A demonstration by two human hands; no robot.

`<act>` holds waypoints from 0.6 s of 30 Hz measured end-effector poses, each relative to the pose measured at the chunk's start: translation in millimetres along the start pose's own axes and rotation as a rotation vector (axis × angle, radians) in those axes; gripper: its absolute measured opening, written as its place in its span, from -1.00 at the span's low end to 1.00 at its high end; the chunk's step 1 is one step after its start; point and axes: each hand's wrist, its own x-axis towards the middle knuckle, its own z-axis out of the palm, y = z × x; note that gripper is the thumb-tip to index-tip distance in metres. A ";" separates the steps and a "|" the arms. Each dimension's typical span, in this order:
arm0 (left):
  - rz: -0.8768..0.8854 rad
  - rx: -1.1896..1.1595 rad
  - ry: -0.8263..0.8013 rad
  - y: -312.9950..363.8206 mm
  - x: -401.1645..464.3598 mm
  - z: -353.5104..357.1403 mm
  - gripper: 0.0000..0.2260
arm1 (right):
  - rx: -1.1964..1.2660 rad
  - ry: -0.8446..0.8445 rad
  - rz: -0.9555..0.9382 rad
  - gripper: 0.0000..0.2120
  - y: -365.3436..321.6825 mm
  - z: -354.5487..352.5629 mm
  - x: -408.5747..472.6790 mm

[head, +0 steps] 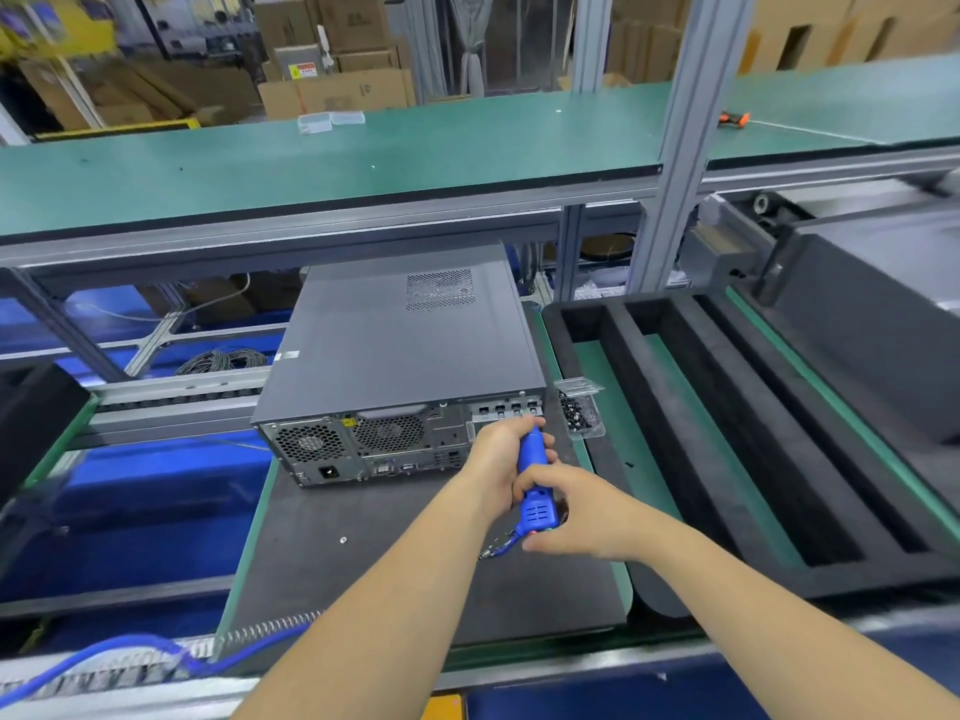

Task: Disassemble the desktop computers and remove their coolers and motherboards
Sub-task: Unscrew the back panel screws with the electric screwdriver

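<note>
Desktop computer (400, 350) lying flat on the dark tabletop (363, 543), rear panel facing the camera, cover on. Both hands clamped on the blue electric screwdriver (535, 480) — left hand (501, 454) round its front, right hand (576, 517) at its back end — tip at the case's rear right corner. Clear tray of screws (579, 410) just beside that corner.

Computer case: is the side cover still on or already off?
On. The computer case shows an unbroken top panel; no internals visible.

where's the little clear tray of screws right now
In the head view the clear screw tray sits on the dark mat right of centre, just off the computer case's rear right corner, beyond the left hand gripping the blue screwdriver.
</note>
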 end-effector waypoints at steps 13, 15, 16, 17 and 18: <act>-0.042 -0.103 -0.022 3.2 5.9 0.9 -0.84 | 0.031 -0.028 0.020 -0.67 1.9 -9.5 3.1; -0.047 -0.168 -0.007 4.8 6.5 0.5 -0.76 | 0.054 -0.037 0.031 -0.67 1.7 -11.8 4.5; -0.038 -0.194 0.013 4.9 8.7 -0.9 -0.72 | 0.067 -0.039 0.032 -0.67 1.7 -12.7 4.9; -0.025 -0.210 0.038 4.6 11.1 -2.6 -0.70 | 0.080 -0.040 0.031 -0.67 1.7 -13.0 5.0; -0.015 -0.222 0.062 4.3 12.8 -4.2 -0.68 | 0.094 -0.041 0.028 -0.68 1.6 -13.0 4.8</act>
